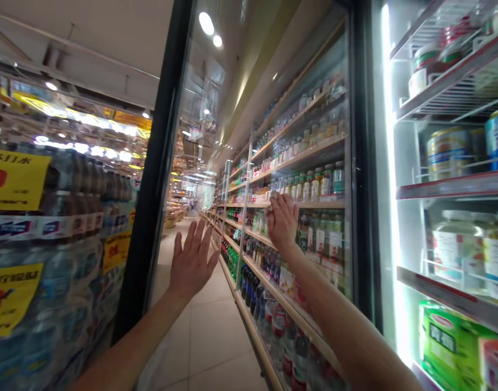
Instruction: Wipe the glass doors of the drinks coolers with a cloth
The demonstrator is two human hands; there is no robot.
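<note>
A glass cooler door (216, 70) with a black frame stands swung out in front of me. My left hand (191, 260) is raised on its lower left part, fingers spread and palm toward the pane; it looks flat on the glass. Higher and to the right, my right hand (283, 221) is also up at the pane with its fingers stretched upward and close together. A small pale patch shows at its fingertips, which may be a reflection; I cannot make it out. Neither hand is seen gripping anything.
At right is a lit cooler with wire shelves (444, 187), cans (448, 152), bottles (456, 244) and green cartons (444, 342). Stacked bottle packs (69, 304) with yellow price signs (12, 179) stand at left. Through the glass appear tiled floor (216, 342) and long drink shelves (297, 152).
</note>
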